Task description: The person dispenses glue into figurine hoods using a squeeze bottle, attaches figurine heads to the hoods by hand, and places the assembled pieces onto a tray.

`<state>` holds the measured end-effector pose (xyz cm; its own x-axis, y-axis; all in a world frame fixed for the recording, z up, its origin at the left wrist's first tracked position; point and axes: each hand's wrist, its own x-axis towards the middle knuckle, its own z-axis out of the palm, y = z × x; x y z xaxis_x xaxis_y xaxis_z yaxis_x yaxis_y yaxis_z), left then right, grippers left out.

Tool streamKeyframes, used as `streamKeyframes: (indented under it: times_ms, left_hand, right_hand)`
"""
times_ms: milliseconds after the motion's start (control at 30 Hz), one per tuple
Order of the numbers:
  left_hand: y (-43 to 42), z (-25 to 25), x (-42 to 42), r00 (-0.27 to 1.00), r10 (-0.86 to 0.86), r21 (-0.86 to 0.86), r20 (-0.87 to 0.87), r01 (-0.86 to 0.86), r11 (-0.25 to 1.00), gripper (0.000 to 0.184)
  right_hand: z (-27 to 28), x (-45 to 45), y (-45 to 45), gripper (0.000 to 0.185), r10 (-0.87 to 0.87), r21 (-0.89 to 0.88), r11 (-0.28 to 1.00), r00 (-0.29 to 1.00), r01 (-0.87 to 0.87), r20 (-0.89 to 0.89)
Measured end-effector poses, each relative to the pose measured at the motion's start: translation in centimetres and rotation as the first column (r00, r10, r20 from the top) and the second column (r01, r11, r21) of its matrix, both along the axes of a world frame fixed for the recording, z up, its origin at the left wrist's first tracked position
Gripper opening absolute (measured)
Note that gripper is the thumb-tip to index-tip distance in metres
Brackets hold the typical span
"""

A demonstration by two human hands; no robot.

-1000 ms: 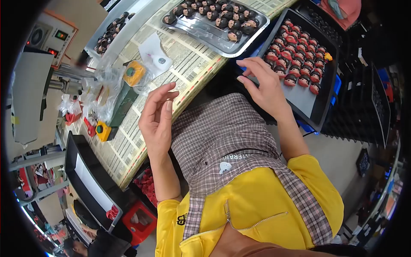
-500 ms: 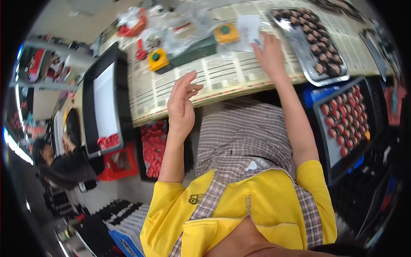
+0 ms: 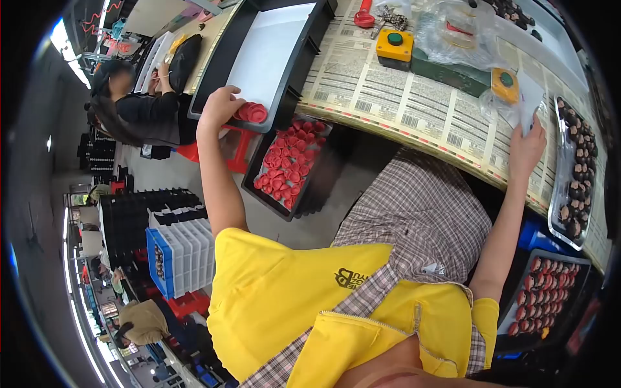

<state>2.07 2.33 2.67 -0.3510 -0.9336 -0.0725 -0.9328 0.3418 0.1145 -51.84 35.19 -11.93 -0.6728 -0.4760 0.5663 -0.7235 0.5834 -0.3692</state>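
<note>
My left hand (image 3: 220,110) is over the front end of a black tray (image 3: 294,84) lined with white paper. Its fingers are apart beside a few round red pieces (image 3: 252,112), with nothing visibly held. On the newspaper-patterned table, my right hand (image 3: 527,149) is at the lower edge of a white sheet (image 3: 530,92). Its fingertips are pinched round something small, too hidden to name. A yellow box with a green button (image 3: 505,86) sits just left of that sheet. Right of my right hand lies a silver tray (image 3: 555,200) of small dark-haired heads.
Below the table edge stands a black crate of red pieces (image 3: 284,168). Another tray (image 3: 543,297) holds red-and-black heads at the lower right. A green block (image 3: 449,72), plastic bags and a second button box (image 3: 394,48) are on the table. A co-worker (image 3: 139,107) sits at the left.
The view has swung left. My left hand has moved from in front of the table to the red pieces in the black tray. My right hand stays at the white sheet, its fingers now closed.
</note>
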Motion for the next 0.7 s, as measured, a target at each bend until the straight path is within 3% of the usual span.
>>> streamKeyframes:
  times_ms: [67,200,300,400,500,533,600,633,667,700]
  left_hand:
    - [0.4,-0.7,-0.1,0.995,-0.027,0.153,-0.098,0.042,0.987,0.037]
    - [-1.0,-2.1,0.1,0.996,-0.085,0.227,-0.033,0.090,0.970,0.028]
    - [-2.4,-2.4,-0.3,1.000,0.015,0.405,0.007,-0.016,0.914,0.023]
    - [-2.2,-2.8,-1.1,0.998,0.041,0.181,0.056,-0.051,0.982,0.020]
    - [-2.1,-2.9,-1.0,0.994,-0.096,-0.159,-0.055,0.086,0.984,0.021]
    - [-1.0,-2.3,-2.1,0.988,-0.072,-0.278,-0.140,0.031,0.960,0.020]
    - [0.8,-1.1,-3.8,0.935,-0.006,-0.299,-0.354,-0.107,0.948,0.020]
    - [1.3,-1.0,-4.4,0.890,-0.028,-0.323,-0.456,-0.136,0.937,0.019]
    - [1.5,-1.4,-5.0,0.782,-0.060,-0.243,-0.621,-0.120,0.963,0.016]
    - [2.6,-1.4,-6.2,0.656,-0.120,-0.184,-0.745,-0.029,0.983,0.016]
  right_hand:
    - [-0.5,-0.4,0.2,0.043,0.017,-0.016,1.000,1.000,-0.017,0.004]
    - [-0.6,-0.6,0.3,0.040,0.034,-0.058,0.998,0.999,-0.033,0.027]
    - [-1.2,-1.1,0.5,0.039,0.072,-0.136,0.989,0.996,-0.065,0.049]
    - [-1.3,-1.3,0.7,0.038,0.089,-0.219,0.973,0.993,-0.070,0.077]
    - [-1.0,-1.1,1.0,0.037,0.114,-0.307,0.950,0.976,-0.052,0.187]
    - [-1.1,-1.1,0.9,0.036,0.108,-0.339,0.939,0.982,-0.049,0.156]
    - [-1.1,-1.2,0.9,0.035,0.091,-0.401,0.915,0.991,-0.047,0.093]
    - [-0.4,-0.8,0.9,0.035,0.151,-0.489,0.871,0.968,-0.035,0.199]
    - [0.2,-0.2,1.0,0.035,0.211,-0.569,0.822,0.932,-0.007,0.295]
    - [1.0,0.4,1.2,0.035,0.269,-0.638,0.769,0.887,0.037,0.376]
